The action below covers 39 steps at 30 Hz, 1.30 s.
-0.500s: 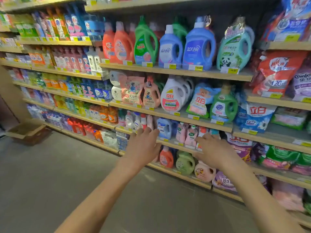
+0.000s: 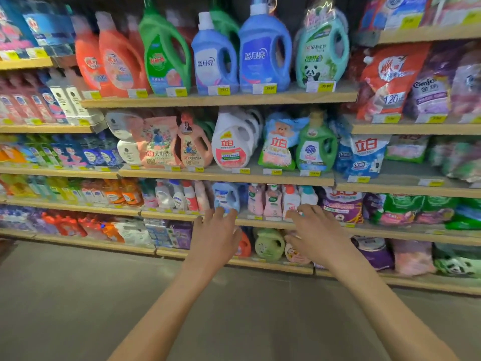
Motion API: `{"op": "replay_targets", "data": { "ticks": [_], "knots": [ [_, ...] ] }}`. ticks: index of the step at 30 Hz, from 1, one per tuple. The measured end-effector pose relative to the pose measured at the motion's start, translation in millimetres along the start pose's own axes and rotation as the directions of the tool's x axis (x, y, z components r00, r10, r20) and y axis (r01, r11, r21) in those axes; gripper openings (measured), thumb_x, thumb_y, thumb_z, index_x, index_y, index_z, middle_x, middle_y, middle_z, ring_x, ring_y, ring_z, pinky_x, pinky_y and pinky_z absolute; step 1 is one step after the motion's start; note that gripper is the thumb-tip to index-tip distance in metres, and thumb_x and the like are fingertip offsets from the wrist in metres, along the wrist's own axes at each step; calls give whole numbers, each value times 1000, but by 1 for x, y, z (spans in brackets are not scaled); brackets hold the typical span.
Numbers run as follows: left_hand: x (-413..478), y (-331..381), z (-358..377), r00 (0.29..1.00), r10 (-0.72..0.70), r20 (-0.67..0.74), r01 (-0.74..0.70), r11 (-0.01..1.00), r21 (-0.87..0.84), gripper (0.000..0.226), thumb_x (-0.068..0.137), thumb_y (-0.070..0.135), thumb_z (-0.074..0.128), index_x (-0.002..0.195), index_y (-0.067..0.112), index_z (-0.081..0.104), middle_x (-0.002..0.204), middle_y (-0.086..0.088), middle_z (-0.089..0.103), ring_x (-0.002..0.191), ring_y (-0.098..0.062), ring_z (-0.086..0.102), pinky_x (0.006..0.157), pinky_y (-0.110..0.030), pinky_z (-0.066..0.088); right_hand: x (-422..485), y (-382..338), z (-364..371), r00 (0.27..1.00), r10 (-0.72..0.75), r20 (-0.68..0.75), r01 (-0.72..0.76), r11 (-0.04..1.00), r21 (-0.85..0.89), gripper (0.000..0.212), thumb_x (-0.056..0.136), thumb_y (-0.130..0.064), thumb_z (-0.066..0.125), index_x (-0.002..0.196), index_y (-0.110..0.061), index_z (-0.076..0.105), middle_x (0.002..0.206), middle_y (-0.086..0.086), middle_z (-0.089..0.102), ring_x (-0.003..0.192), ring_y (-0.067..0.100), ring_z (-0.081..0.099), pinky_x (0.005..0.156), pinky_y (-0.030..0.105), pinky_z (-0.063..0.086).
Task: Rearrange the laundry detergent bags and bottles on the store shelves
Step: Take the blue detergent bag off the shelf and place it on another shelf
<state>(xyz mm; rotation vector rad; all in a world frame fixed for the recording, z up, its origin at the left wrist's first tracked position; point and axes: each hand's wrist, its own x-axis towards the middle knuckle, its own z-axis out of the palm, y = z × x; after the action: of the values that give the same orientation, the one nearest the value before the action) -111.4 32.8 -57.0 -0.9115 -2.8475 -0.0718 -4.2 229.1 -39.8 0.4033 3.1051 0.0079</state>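
Supermarket aisle: tiered light-wood store shelves [image 2: 221, 100] are carrying rows of detergent above a grey floor [image 2: 78, 295]. Both hands are reaching toward the tier holding the small containers. The left hand [image 2: 216, 235] is hovering with fingers spread and relaxed, gripping nothing, its fingertips lying in front of the small blue plastic handled bottle [image 2: 226, 198]. The right hand [image 2: 315, 233] is likewise spread wide and empty. Its fingertips are lying in front of the white plastic bottle with the red cap [image 2: 290, 200], which is standing beside a pink plastic bottle [image 2: 256, 201] and near the purple plastic detergent bag [image 2: 341, 204]. Whether either hand is touching a bottle cannot be told. Judged step: the approach before a grasp, with the rearranging on this tier not yet begun. The next move is probably calling for each hand to close round 1 bottle's body and lift it clear of the close-packed neighbours, which could topple.
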Motion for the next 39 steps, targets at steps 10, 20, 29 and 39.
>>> {"op": "replay_targets", "data": {
  "ticks": [10,20,29,39],
  "knots": [
    [140,5,33,997,26,79,-28,999,29,49,100,40,45,146,24,41,148,-4,45,137,-29,42,105,-44,40,121,58,18,997,59,50,-62,997,44,59,99,-47,47,150,-21,33,153,8,33,141,29,31,112,46,34],
    [272,15,81,994,52,91,-46,996,-71,42,99,32,50,139,21,49,135,-4,55,127,-29,49,98,-43,45,234,123,52,990,113,83,-125,979,159,69,97,-46,53,154,-25,21,152,8,34,138,31,36,105,46,41],
    [363,4,127,986,34,164,-13,991,-130,51,98,34,52,147,25,41,145,-3,49,134,-29,45,104,-46,42,315,145,75,981,148,126,-168,973,159,70,97,-44,53,155,-26,17,151,8,35,136,32,37,103,47,41],
    [473,-12,174,985,130,117,-82,934,-349,41,97,22,52,137,17,48,128,-9,57,122,-32,53,97,-47,48,422,156,92,967,220,129,-235,965,116,68,97,-43,53,154,-22,21,149,10,38,136,31,39,103,46,43]
  ]
}}
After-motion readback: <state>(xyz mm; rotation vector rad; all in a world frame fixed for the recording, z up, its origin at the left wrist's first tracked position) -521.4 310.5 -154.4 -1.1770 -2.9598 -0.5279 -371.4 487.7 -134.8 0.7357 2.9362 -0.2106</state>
